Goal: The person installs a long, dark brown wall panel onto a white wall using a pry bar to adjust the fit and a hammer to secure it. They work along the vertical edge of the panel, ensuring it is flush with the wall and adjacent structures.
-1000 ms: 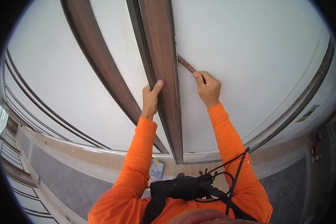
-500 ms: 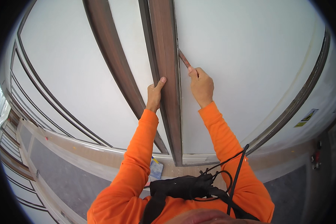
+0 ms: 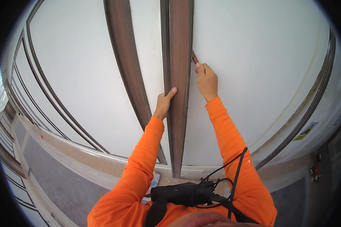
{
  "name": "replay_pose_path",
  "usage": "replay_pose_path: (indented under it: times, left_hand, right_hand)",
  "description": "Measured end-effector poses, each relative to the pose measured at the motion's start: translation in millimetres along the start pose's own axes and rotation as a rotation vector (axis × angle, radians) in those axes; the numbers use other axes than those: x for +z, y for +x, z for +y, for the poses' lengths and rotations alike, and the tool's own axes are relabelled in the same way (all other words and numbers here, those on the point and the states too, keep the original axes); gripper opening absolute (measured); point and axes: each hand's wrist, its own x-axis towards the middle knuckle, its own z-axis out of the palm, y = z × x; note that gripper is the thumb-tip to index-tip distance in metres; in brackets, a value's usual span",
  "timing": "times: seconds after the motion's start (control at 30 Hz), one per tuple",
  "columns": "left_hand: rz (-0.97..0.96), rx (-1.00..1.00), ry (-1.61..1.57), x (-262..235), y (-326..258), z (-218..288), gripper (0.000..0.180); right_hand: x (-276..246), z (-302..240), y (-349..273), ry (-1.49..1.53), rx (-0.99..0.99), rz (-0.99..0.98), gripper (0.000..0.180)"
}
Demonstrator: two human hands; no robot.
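Note:
A long brown wood-grain trim strip (image 3: pixel 180 49) stands upright against the white wall panels. My left hand (image 3: pixel 165 103) grips its left edge, thumb across the brown face and fingers mostly hidden behind. On the strip's other side my right hand (image 3: pixel 207 81) is closed around a thin reddish-brown metal bar (image 3: pixel 194 56), which looks like a small pry bar. The bar's far end meets the strip's right edge, where its tip is hidden. Both hands are at the strip's middle height, the right one higher and close to the white panel (image 3: pixel 254 75).
Another brown trim strip (image 3: pixel 127 53) runs along the wall to the left. A blue-and-white flat item (image 3: pixel 155 178) lies on the floor, partly behind my left sleeve. Black cables (image 3: pixel 236 170) hang before my right arm. A yellow warning sign (image 3: pixel 305 131) is at the right.
The view has shifted, so the strips appear further right. My right hand has come nearer the strip's edge, and less of the bar shows. My left hand keeps its grip on the strip.

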Motion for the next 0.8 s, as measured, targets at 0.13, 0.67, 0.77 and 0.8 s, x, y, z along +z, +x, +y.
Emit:
replay_pose_path:
  times: [0.13,0.67,0.77,0.8]
  left_hand:
    - [0.038,-0.001,0.000,-10.8,-4.3,-12.1,0.073]
    - [-0.041,-0.016,-0.009,-10.5,3.8,-11.7,0.083]
    - [-0.109,0.055,0.124,-13.7,33.3,8.7,0.081]
    - [-0.111,0.084,0.143,-14.7,48.9,22.3,0.077]
  right_hand:
    - [-18.3,-24.0,-2.2,-0.086,0.047,-0.101,0.042]
    - [-9.2,-59.8,130.0,0.043,-0.042,0.023,0.046]
    - [-13.9,-70.3,125.3,0.052,0.015,0.036,0.047]
    - [-14.3,-71.1,125.4,0.051,0.014,0.030,0.047]
